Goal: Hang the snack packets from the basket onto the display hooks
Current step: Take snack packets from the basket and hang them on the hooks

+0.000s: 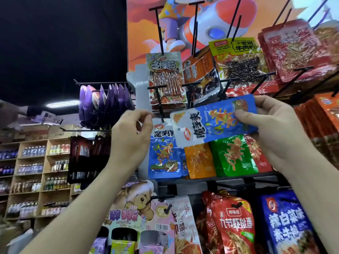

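A: Quick one. Where's the task item?

B: The blue packet (212,121) is in the right hand (271,125), thumb on the front and fingers curled behind its far end. It's up at the rack, turned sideways, in front of the orange packet (199,160) and the green packet (233,156).

A: Why sideways?

B: My guess is that gripping the bottom end leaves the white top end free. That end points at the hook (160,99), and the hang hole would be there. There's a small dark spot on it, too small to call.

A: And the left hand (132,132)?

B: It's raised just beside the hook's front tip. The fingers are curled with thumb and forefinger close together. I can't tell whether they pinch the tip, the top of the hung blue packet (164,153), or nothing. It's probably steadying the hook or clearing space for threading.

A: Same product on that hook?

B: Looks like it. The hung one has matching blue print, so this is the right peg.

A: Where's the basket?

B: Not in view.

A: What stage is this?

B: The packet is lined up but not yet on the hook. Next it needs turning upright and the hole slid over the tip. The risk is missing the hole or knocking the hung one.
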{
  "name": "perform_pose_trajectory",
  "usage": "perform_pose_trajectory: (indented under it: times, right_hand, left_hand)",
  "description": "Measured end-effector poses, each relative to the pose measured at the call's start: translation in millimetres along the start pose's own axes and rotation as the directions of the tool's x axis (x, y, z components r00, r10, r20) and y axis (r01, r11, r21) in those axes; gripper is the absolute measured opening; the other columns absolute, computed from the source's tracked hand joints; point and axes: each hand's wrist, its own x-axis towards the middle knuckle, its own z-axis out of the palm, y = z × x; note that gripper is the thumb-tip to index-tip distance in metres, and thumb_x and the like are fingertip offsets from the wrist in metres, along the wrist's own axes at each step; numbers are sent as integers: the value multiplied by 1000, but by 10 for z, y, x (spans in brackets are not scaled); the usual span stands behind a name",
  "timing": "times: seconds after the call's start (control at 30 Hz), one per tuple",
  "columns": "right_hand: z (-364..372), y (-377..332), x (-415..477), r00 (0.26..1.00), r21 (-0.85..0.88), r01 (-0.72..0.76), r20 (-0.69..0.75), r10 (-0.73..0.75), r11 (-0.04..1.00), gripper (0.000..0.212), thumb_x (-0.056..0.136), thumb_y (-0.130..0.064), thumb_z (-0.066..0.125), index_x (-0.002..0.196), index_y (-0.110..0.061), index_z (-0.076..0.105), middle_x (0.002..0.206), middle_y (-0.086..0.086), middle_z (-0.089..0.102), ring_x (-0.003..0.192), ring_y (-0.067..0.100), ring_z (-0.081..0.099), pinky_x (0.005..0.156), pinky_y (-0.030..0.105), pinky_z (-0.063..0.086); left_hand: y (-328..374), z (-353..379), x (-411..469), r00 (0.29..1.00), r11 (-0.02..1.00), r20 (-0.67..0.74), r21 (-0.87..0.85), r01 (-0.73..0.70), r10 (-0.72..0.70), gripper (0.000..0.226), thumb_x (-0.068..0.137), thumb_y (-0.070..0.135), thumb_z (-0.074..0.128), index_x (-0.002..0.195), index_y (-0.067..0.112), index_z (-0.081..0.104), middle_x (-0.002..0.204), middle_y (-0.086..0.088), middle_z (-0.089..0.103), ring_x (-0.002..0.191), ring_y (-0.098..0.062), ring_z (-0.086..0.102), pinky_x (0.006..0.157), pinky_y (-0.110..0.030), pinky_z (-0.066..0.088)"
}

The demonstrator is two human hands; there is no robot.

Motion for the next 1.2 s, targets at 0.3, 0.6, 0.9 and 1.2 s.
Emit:
perform_pose_trajectory:
  times: [0.3,0.6,0.9,1.2]
  right_hand:
    - [96,162,-260,985,99,-151,93,142,984,29,79,6,66,81,-18,51,69,-1,72,58,15,69,47,28,54]
    - [201,76,-363,826,-342,-133,480,294,930,41,74,-22,79,106,-30,56,87,9,69,74,22,69,65,34,56]
    - [954,191,63,962,-228,-160,184,204,960,21,92,-22,66,81,-5,70,82,20,68,70,22,58,65,38,51]
    - [1170,304,272,988,-231,-114,77,135,966,40,90,-22,66,98,17,62,80,33,59,71,19,45,61,39,42]
  left_hand:
    - [450,-197,-142,915,778,273,-486,397,-296,21,94,15,58,78,15,72,75,-7,74,66,-18,69,61,-25,57]
    - [312,-226,-160,957,938,256,-279,206,-134,26,93,7,59,78,28,66,67,5,66,55,-4,59,54,-18,50]
    - [295,-132,126,861,651,351,-564,508,-368,6,88,11,65,84,9,68,66,1,71,56,-9,65,51,-20,52]
    - [192,-16,448,843,647,332,-540,538,-424,9,85,3,70,76,5,67,64,-5,69,54,-14,64,53,-23,55]
